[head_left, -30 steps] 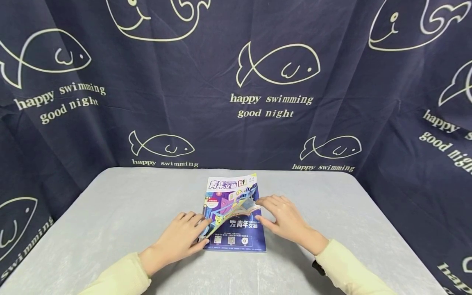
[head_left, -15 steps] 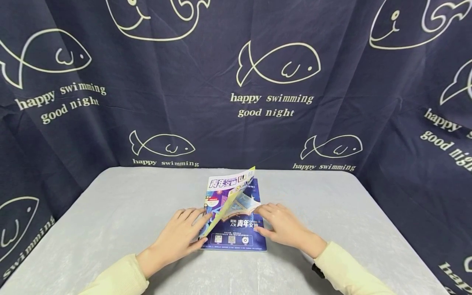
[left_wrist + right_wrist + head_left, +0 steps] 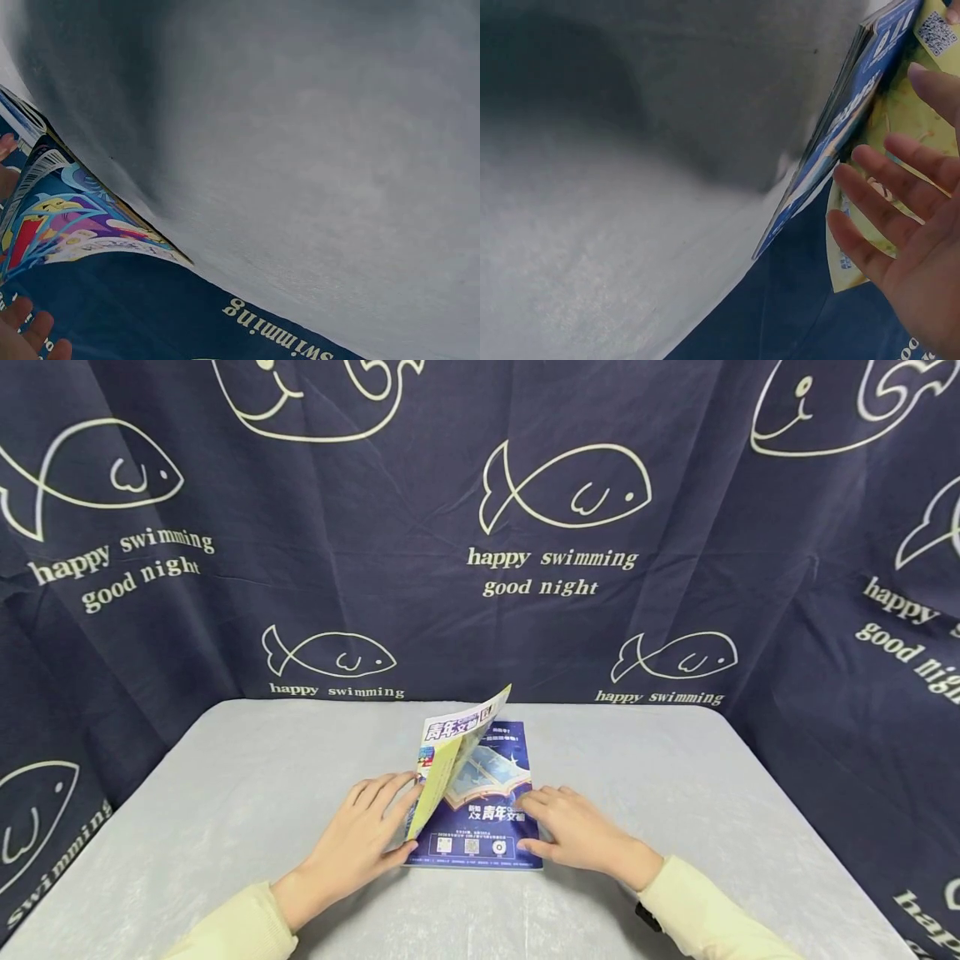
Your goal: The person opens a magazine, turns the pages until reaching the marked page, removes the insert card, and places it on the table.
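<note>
A magazine [image 3: 491,818] lies at the middle of the table. Its front cover [image 3: 459,731] stands lifted and curled toward the left, showing a yellow-green inner side over a dark blue page. Along the magazine's left edge rests my left hand [image 3: 363,827], fingers extended, with the thumb at the near left corner beside the cover's base. My right hand [image 3: 573,827] lies at the right edge with fingertips on the blue page. The right wrist view shows the right hand's fingers [image 3: 881,195] spread and relaxed in front of the yellow inner side [image 3: 855,255].
A pale grey cloth covers the table [image 3: 262,777]. Behind it and at both sides hangs a dark blue curtain [image 3: 420,527] printed with fish outlines and lettering. A small black object [image 3: 647,917] shows under the right sleeve.
The front cover has risen from the right and swung further left, baring more of the blue page. My right hand has shifted slightly nearer; the left has moved slightly left.
</note>
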Motion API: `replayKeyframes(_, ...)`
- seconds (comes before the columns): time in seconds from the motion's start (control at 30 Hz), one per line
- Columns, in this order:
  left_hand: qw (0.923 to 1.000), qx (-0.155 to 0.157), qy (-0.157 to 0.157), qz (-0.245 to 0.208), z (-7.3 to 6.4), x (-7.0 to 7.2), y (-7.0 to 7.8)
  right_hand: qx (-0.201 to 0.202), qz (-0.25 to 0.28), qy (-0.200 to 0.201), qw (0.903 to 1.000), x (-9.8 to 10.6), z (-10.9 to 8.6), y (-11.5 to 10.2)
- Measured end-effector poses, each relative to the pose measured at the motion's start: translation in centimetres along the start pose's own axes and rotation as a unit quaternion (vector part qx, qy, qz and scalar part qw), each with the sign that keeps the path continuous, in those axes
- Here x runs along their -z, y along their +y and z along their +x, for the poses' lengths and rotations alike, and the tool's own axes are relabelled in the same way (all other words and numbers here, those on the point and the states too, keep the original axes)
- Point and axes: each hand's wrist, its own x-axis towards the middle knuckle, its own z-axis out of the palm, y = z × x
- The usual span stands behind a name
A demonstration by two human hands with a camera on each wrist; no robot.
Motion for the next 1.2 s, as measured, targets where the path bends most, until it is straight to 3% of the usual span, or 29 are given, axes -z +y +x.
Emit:
replayKeyframes(0.17,0.9999,0.012,0.010,-0.007,-0.3,0.0,0.0,0.009,-0.012,-0.011,0.9998,-0.3,-0.1,-0.1)
replayKeyframes(0.5,0.9971,0.018,0.073,-0.015,-0.5,-0.2,0.1,0.007,-0.005,-0.026,0.9996,-0.5,-0.3,-0.2)
replayKeyframes(1.2,0.9947,0.003,0.101,0.015,-1.1,-0.4,0.2,0.010,0.003,-0.063,0.9979,-0.7,-0.7,-0.2)
